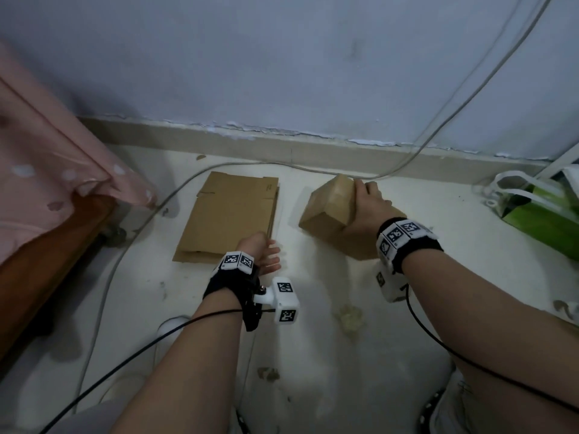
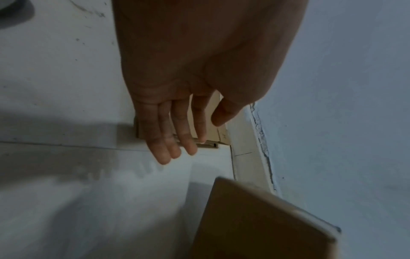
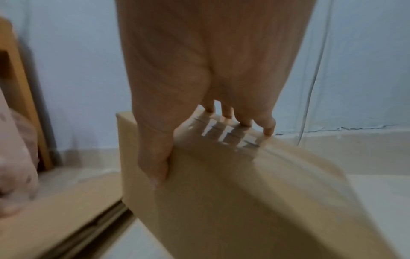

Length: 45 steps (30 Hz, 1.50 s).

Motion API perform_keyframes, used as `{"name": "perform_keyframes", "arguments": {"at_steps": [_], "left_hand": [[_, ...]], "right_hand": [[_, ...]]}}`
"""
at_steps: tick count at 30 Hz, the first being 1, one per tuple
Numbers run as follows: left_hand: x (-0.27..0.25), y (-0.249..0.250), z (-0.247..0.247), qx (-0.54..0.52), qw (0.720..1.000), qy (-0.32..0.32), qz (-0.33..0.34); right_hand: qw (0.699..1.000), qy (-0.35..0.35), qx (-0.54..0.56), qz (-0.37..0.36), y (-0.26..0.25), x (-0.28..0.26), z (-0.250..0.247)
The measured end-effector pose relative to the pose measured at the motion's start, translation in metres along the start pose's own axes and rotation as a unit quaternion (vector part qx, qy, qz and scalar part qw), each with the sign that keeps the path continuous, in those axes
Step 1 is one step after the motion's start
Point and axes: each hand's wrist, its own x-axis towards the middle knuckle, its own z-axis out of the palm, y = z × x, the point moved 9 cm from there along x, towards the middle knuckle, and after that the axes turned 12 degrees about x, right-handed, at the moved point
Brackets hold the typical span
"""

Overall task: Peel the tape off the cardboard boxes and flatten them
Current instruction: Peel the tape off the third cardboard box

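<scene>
A closed brown cardboard box [image 1: 329, 205] is tilted up on the white floor right of centre. My right hand [image 1: 365, 208] grips it from above, thumb [image 3: 155, 157] on one side and fingers [image 3: 244, 121] over the glossy taped top. The box [image 3: 221, 201] looks motion-blurred in the right wrist view. A flattened cardboard box [image 1: 228, 214] lies on the floor to its left. My left hand [image 1: 269, 255] hovers by that sheet's near right corner, fingers [image 2: 173, 140] straight and holding nothing. The held box's corner [image 2: 255, 224] shows at the left wrist view's lower right.
A pink spotted bed cover [image 1: 62, 170] over a wooden bed frame [image 1: 47, 261] fills the left. A grey cable [image 1: 407, 164] runs along the skirting and up the wall. A green bag [image 1: 539, 214] sits at the right. Crumpled scraps [image 1: 349, 317] lie on the floor near me.
</scene>
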Motion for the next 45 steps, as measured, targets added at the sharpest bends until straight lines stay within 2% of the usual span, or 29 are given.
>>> {"name": "perform_keyframes", "arguments": {"at_steps": [2,5,8,10,14,18,20,21,23,25,29,33,35,40,45], "left_hand": [[-0.015,0.012,-0.004,-0.008,1.0,0.007,0.019],[-0.045,0.033,-0.012,-0.002,0.999,0.006,0.049],[-0.073,0.042,-0.017,0.012,0.997,-0.006,0.069],[-0.078,0.035,-0.023,0.062,0.996,0.007,0.068],[-0.071,-0.002,-0.038,0.157,0.984,0.043,0.071],[-0.071,-0.044,-0.042,0.126,0.987,0.043,0.087],[-0.084,-0.049,-0.038,0.126,0.986,0.032,0.107],[-0.095,-0.047,-0.034,0.132,0.984,0.027,0.113],[-0.102,-0.047,-0.029,0.148,0.982,0.02,0.119],[-0.079,-0.053,-0.025,0.162,0.979,0.014,0.122],[-0.089,-0.044,-0.018,0.201,0.97,0.033,0.135],[-0.089,-0.038,-0.012,0.201,0.967,0.055,0.148],[-0.086,-0.035,-0.01,0.216,0.963,0.065,0.15],[-0.087,-0.028,-0.01,0.238,0.957,0.076,0.151],[-0.09,-0.033,-0.004,0.242,0.955,0.085,0.152]], "right_hand": [[0.996,-0.004,0.09,-0.011,-0.02,-0.016,-0.015],[0.981,-0.065,0.184,-0.004,-0.045,-0.047,-0.018],[0.938,-0.123,0.324,0.012,-0.057,-0.086,0.0],[0.906,-0.14,0.4,0.021,-0.059,-0.112,0.016],[0.885,-0.186,0.416,0.09,-0.053,-0.155,0.066],[0.822,-0.192,0.526,0.103,-0.053,-0.175,0.083],[0.807,-0.17,0.553,0.116,-0.047,-0.174,0.087],[0.814,-0.153,0.548,0.121,-0.041,-0.17,0.088],[0.85,-0.125,0.499,0.113,-0.033,-0.162,0.088],[0.882,-0.113,0.449,0.09,-0.031,-0.157,0.086],[0.918,-0.108,0.375,0.073,-0.033,-0.145,0.077],[0.97,-0.09,0.219,0.058,-0.037,-0.131,0.059],[0.978,-0.07,0.195,0.039,-0.04,-0.13,0.052],[0.968,-0.061,0.245,0.007,-0.043,-0.134,0.051],[0.981,-0.044,0.187,-0.009,-0.046,-0.144,0.052]]}}
